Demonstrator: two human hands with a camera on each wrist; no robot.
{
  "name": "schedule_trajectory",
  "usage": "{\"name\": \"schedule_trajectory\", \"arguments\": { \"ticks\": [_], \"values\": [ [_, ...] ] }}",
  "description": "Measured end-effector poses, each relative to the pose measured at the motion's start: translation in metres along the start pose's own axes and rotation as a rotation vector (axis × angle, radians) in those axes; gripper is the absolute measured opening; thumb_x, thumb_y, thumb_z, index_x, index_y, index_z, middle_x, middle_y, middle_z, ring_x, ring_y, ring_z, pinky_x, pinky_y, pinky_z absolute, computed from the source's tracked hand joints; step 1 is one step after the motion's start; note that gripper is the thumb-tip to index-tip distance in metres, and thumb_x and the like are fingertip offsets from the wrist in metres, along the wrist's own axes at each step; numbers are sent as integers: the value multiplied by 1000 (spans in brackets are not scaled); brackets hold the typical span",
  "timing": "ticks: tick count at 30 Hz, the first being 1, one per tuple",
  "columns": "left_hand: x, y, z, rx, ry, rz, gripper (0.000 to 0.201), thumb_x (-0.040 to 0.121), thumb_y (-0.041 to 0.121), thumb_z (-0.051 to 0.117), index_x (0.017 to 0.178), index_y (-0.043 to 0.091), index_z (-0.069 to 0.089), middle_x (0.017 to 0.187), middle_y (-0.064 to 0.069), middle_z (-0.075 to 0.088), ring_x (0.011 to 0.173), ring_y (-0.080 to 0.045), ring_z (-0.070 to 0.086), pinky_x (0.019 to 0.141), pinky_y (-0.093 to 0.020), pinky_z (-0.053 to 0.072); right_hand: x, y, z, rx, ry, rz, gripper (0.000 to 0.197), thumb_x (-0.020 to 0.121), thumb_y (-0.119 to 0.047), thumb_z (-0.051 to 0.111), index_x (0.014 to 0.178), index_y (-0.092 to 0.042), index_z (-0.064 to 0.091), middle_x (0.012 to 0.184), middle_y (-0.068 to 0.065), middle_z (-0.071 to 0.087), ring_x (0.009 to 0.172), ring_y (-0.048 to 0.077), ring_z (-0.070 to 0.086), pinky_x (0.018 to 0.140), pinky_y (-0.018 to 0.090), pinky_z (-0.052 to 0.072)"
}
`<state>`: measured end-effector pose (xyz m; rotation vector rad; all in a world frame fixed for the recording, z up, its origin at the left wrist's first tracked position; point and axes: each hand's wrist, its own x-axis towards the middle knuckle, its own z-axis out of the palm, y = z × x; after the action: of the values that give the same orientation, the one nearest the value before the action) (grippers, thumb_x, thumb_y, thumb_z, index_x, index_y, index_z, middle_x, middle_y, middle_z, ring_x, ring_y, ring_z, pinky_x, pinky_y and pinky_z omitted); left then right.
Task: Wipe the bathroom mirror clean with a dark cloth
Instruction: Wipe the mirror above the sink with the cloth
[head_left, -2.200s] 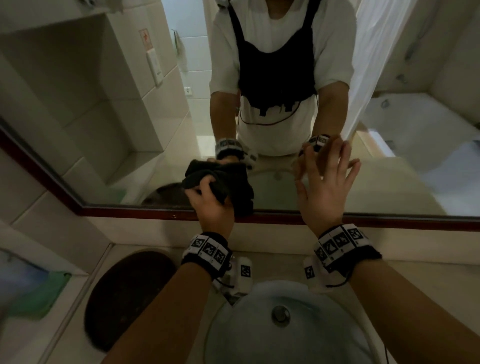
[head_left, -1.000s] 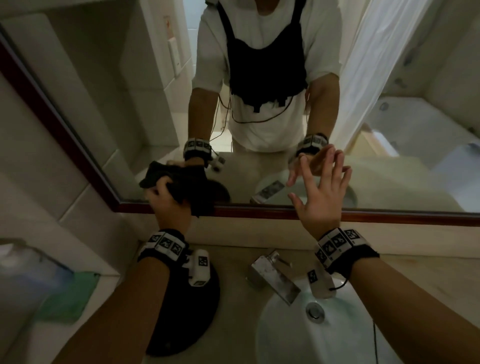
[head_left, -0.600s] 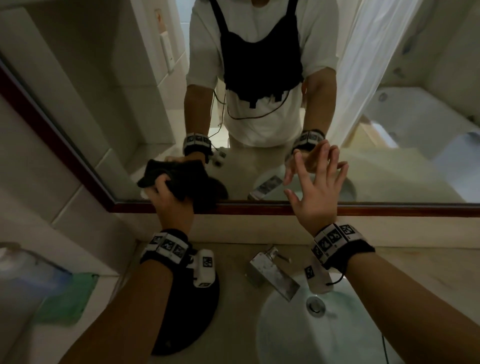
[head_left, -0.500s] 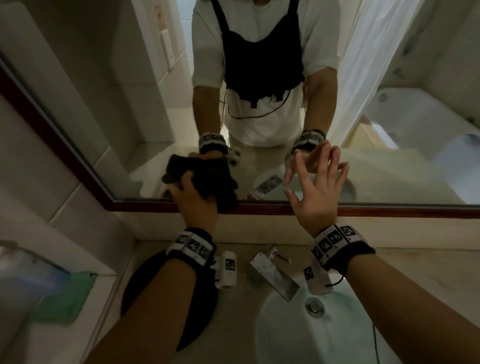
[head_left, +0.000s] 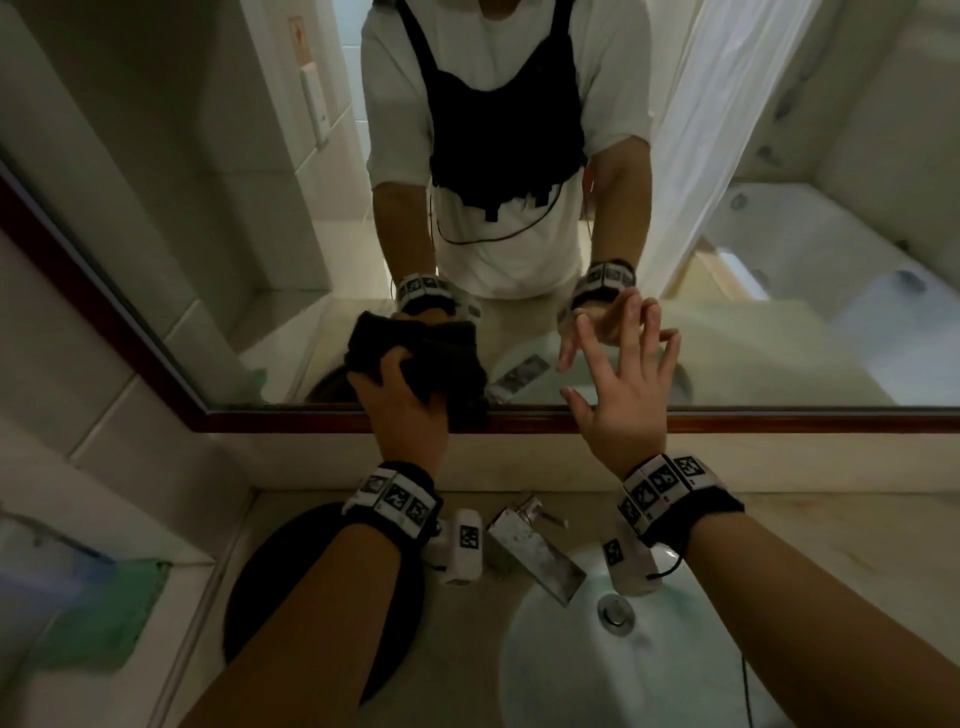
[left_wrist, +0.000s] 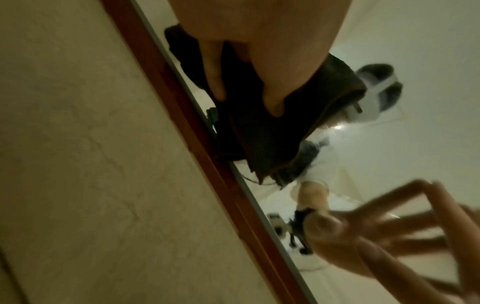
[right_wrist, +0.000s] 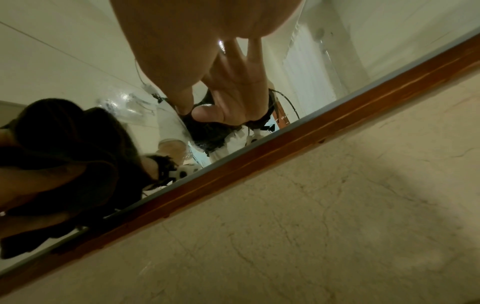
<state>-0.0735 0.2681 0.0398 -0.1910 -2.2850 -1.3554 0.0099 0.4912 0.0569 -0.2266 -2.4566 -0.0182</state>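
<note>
Left hand (head_left: 402, 410) shifted right, gripping bunched dark cloth (head_left: 431, 358) against mirror (head_left: 779, 312) above bottom frame (head_left: 779, 423); right hand (head_left: 623, 395) fingers spread, glass beyond them.

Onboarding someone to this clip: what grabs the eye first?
The left hand grips a bunched dark cloth against the mirror, low by its red-brown frame. Beside it the right hand spreads its fingers on the glass. Below are a white basin and faucet.
</note>
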Motion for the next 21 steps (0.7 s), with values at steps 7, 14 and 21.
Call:
{"name": "schedule_trajectory", "arguments": {
  "ticks": [7,14,21],
  "values": [
    [44,-44,-66,75,99,8,49,78,12,75,120,5,50,132,-24,38,112,-35,47,101,-27,39,-1,1,-1,-6,-19,-12,86,87,-47,64,157,-28,19,163,16,-11,149,37,-13,115,68,6],
    [43,-36,-71,68,152,-32,51,79,8,74,123,2,48,135,-26,35,112,-35,48,96,-23,39,-9,14,-17,97,45,-41,77,86,-34,67,154,-24,31,164,17,6,152,34,4,116,65,12],
    [29,-13,-48,54,144,-57,55,80,9,73,127,4,45,139,-24,32,118,-36,45,101,-24,35,-9,67,-27,56,61,121,79,89,-45,64,155,-30,23,164,17,1,151,29,-8,115,67,9]
  ]
}}
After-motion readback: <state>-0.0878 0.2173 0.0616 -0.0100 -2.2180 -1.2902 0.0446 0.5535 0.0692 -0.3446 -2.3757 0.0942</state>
